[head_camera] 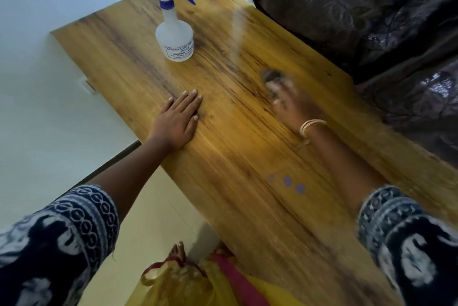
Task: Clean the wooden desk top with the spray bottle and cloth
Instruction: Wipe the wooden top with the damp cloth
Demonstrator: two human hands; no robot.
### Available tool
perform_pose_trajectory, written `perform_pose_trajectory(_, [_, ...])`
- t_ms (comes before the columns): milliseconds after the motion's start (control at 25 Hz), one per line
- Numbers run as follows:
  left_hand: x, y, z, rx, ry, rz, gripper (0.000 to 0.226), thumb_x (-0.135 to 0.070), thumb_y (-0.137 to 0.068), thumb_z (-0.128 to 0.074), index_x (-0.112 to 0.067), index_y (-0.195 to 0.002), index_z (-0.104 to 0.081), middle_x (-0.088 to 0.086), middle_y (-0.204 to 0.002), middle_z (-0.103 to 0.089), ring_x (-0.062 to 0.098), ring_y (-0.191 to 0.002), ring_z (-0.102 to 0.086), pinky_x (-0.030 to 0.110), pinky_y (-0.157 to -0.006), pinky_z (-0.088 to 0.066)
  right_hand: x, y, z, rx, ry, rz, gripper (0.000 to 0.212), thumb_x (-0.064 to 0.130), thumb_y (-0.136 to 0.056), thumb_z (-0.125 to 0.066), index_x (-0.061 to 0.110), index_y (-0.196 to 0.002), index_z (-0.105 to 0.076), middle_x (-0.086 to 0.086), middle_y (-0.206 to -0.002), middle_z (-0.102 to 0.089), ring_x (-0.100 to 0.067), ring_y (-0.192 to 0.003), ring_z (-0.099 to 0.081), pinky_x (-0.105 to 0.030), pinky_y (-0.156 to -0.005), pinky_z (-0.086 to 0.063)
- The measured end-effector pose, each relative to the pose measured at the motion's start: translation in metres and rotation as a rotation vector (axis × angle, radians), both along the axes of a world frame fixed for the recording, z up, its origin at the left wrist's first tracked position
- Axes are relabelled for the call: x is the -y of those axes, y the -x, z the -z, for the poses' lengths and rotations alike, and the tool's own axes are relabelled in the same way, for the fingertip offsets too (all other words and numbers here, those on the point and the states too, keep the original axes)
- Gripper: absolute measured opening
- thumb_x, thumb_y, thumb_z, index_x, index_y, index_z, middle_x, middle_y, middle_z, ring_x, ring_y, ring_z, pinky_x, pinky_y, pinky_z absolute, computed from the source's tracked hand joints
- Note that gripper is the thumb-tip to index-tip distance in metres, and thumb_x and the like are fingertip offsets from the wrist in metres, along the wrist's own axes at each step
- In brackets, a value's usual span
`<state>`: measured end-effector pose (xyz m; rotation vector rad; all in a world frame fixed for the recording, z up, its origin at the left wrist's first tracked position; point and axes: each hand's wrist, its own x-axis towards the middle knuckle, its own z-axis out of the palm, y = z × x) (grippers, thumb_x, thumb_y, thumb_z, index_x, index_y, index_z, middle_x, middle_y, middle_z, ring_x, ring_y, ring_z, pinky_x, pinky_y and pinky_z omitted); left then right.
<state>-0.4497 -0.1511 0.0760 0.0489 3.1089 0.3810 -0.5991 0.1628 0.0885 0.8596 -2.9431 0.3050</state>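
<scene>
We are wiping. Our left hand (179, 121) lies flat and empty on the surface (247, 206); at three o'clock our blurred right hand (288, 100) presses a dark cloth (271, 76), grip unclear. Next we likely wipe the unwiped areas. At twelve o'clock the bottle (174, 30) stands upright; its label partly reads "KISSAN AGRI".

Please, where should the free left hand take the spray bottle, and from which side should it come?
Best by the narrow neck under the blue collar of the spray bottle, which stands upright on the desk top. The left hand lies flat nearer the person, so it could probably approach from that side; the trigger points right.
</scene>
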Motion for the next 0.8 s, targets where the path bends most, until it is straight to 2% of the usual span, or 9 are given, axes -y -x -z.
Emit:
perform_pose_trajectory(80, [-0.001, -0.001, -0.001, -0.002, -0.001, -0.01, 0.062, -0.047, -0.099, -0.01, -0.024, -0.156, -0.012, -0.001, -0.163, -0.012, 0.016, -0.151, -0.006, 0.044, -0.123, -0.005, -0.015, 0.033, -0.001, 0.076, 0.061, 0.393, 0.052, 0.037, -0.096, -0.043, 0.036, -0.148, -0.035, -0.011, -0.155, -0.029, -0.038, -0.13, -0.041, -0.048, -0.107, -0.035])
perform_pose_trajectory(160, [-0.001, -0.002, -0.002, 0.001, -0.008, -0.006, 0.061, -0.047, -0.099, -0.012, -0.025, -0.156, -0.012, -0.002, -0.163, -0.011, 0.015, -0.151, -0.005, 0.043, -0.123, -0.005, 0.004, 0.03, -0.003, 0.115, 0.073, 0.597, 0.052, 0.036, -0.098, -0.041, 0.032, -0.149, -0.035, -0.014, -0.157, -0.025, -0.038, -0.137, -0.031, -0.049, -0.112, -0.025])
perform_pose_trajectory(240, [-0.001, -0.002, -0.002, 0.0, -0.013, -0.013, 0.061, -0.047, -0.099, -0.012, -0.026, -0.156, -0.012, -0.003, -0.163, -0.011, 0.013, -0.151, -0.005, 0.042, -0.123, -0.004, 0.042, -0.002, 0.001, 0.046, 0.096, 0.469, 0.049, 0.035, -0.097, -0.04, 0.031, -0.146, -0.038, -0.018, -0.15, -0.036, -0.039, -0.131, -0.039, -0.052, -0.108, -0.034])
perform_pose_trajectory(360, [0.001, -0.002, -0.003, -0.018, -0.041, -0.021, 0.062, -0.048, -0.098, -0.013, -0.026, -0.155, -0.015, -0.002, -0.163, -0.014, 0.014, -0.15, -0.007, 0.041, -0.123, -0.004, 0.098, -0.071, 0.007, -0.017, 0.038, -0.077, 0.052, 0.035, -0.093, -0.038, 0.032, -0.144, -0.041, -0.019, -0.145, -0.045, -0.037, -0.131, -0.043, -0.051, -0.107, -0.036])
perform_pose_trajectory(440, [0.001, -0.002, -0.002, -0.03, -0.054, -0.026, 0.061, -0.048, -0.099, -0.015, -0.024, -0.155, -0.017, 0.0, -0.162, -0.017, 0.015, -0.15, -0.009, 0.041, -0.123, -0.005, 0.107, -0.075, 0.001, 0.046, -0.01, -0.317, 0.053, 0.035, -0.092, -0.039, 0.036, -0.145, -0.04, -0.012, -0.149, -0.042, -0.031, -0.135, -0.04, -0.048, -0.109, -0.033])
perform_pose_trajectory(480, [0.001, -0.002, -0.001, -0.035, -0.065, -0.029, 0.061, -0.048, -0.099, -0.017, -0.024, -0.155, -0.019, 0.0, -0.162, -0.018, 0.015, -0.15, -0.01, 0.041, -0.123, -0.006, 0.102, -0.056, -0.001, 0.039, -0.018, -0.342, 0.052, 0.034, -0.092, -0.042, 0.037, -0.144, -0.041, -0.011, -0.148, -0.043, -0.03, -0.131, -0.043, -0.047, -0.107, -0.036])
perform_pose_trajectory(560, [0.0, -0.002, -0.001, -0.043, -0.075, -0.043, 0.061, -0.047, -0.099, -0.018, -0.024, -0.155, -0.022, -0.001, -0.162, -0.02, 0.014, -0.15, -0.012, 0.04, -0.123, -0.006, 0.083, -0.001, -0.002, -0.05, 0.0, -0.2, 0.051, 0.031, -0.089, -0.046, 0.036, -0.14, -0.047, -0.012, -0.142, -0.048, -0.033, -0.116, -0.052, -0.045, -0.096, -0.045])
perform_pose_trajectory(640, [0.0, -0.002, -0.001, -0.054, -0.072, -0.055, 0.059, -0.046, -0.099, -0.02, -0.025, -0.154, -0.023, -0.002, -0.162, -0.021, 0.013, -0.15, -0.012, 0.039, -0.123, -0.007, 0.046, 0.06, -0.002, -0.036, 0.035, 0.037, 0.052, 0.033, -0.088, -0.045, 0.035, -0.14, -0.047, -0.016, -0.143, -0.044, -0.039, -0.114, -0.052, -0.049, -0.093, -0.047])
perform_pose_trajectory(800, [0.001, -0.001, 0.002, -0.076, -0.073, -0.086, 0.054, -0.041, -0.1, -0.026, -0.027, -0.153, -0.028, -0.005, -0.16, -0.024, 0.011, -0.149, -0.017, 0.039, -0.122, -0.011, -0.014, 0.118, 0.004, 0.02, 0.056, 0.301, 0.062, 0.043, -0.086, -0.039, 0.027, -0.145, -0.043, -0.019, -0.153, -0.031, -0.041, -0.135, -0.035, -0.05, -0.112, -0.03])
